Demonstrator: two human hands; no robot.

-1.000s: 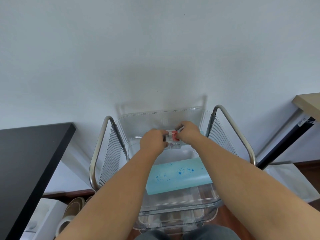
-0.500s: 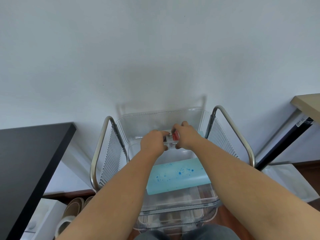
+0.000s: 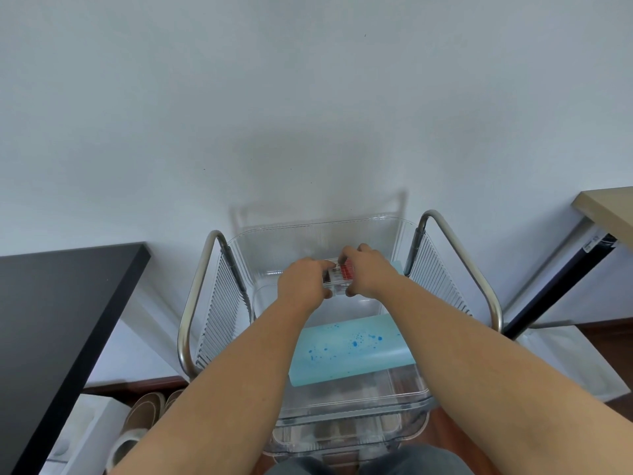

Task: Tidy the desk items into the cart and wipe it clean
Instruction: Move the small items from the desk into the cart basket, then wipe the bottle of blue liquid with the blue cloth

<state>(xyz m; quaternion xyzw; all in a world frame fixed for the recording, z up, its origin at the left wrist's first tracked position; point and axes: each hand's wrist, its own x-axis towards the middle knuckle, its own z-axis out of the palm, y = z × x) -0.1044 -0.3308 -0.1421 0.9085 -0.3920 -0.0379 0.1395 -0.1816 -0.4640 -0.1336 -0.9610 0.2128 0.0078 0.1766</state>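
Note:
A cart with curved metal handles (image 3: pixel 459 248) stands against the wall, with a clear plastic bin (image 3: pixel 308 231) as its top tier. Both my hands reach into the far half of the bin. My left hand (image 3: pixel 303 281) and my right hand (image 3: pixel 368 274) grip a small clear box with red and black contents (image 3: pixel 339 274) from either side. The box is held just above the bin's floor. A light blue mat with dark blue specks (image 3: pixel 349 347) lies across the near part of the bin, partly under my arms.
A black desk (image 3: pixel 58 313) fills the left side. A light wooden tabletop (image 3: pixel 609 207) with a black leg sits at the right edge. Slippers (image 3: pixel 144 419) lie on the floor by the cart. Lower clear tiers (image 3: pixel 342 437) show beneath the bin. A white wall is behind.
Both hands still hold the small box; they have shifted slightly, my right fingers coming over its top. The cart and the mat have not moved.

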